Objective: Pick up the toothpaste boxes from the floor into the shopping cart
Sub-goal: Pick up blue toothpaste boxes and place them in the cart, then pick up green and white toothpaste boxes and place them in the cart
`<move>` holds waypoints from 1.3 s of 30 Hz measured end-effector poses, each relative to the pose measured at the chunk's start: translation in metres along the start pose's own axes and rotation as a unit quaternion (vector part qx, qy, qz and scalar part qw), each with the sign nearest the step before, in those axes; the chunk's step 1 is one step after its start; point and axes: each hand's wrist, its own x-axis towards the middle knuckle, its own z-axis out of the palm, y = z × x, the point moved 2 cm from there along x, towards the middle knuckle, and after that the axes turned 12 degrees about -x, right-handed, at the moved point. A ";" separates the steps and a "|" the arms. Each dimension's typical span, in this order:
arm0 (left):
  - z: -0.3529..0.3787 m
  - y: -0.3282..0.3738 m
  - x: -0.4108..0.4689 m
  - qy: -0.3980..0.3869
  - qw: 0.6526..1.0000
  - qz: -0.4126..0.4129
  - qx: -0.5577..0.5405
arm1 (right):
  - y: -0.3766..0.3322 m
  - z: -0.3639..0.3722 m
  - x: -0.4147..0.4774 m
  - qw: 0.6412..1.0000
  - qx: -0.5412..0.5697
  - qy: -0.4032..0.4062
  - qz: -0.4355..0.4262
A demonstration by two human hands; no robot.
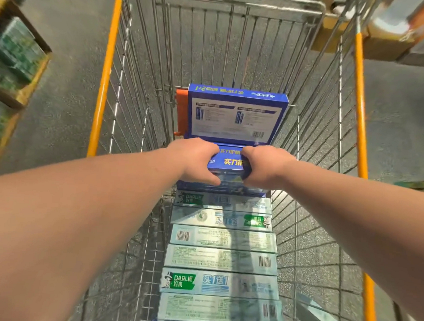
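Toothpaste box [229, 165], glossy blue rectangular cardboard

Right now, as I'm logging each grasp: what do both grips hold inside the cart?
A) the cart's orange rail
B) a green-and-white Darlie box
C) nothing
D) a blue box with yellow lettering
D: the left-hand grip and right-hand grip curl round the two ends of a blue box with yellow lettering, beyond the row of Darlie boxes in the shopping cart.
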 end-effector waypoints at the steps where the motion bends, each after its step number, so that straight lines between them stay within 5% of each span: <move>1: 0.002 0.001 0.000 0.000 1.000 -0.003 0.003 | 0.000 0.001 0.000 1.000 0.000 0.000 0.000; 15: -0.004 0.006 -0.009 0.001 1.000 -0.019 0.011 | 0.001 -0.012 -0.018 1.000 -0.010 -0.004 0.009; 21: -0.057 0.037 -0.053 -0.010 0.999 -0.023 0.030 | 0.014 -0.071 -0.088 0.998 0.042 0.009 0.035; 30: -0.189 0.205 -0.137 0.023 0.996 0.080 0.034 | 0.068 -0.188 -0.280 0.969 0.138 0.115 0.167; 39: -0.151 0.399 -0.217 0.026 0.982 0.174 0.071 | 0.103 -0.126 -0.507 0.933 0.184 0.144 0.275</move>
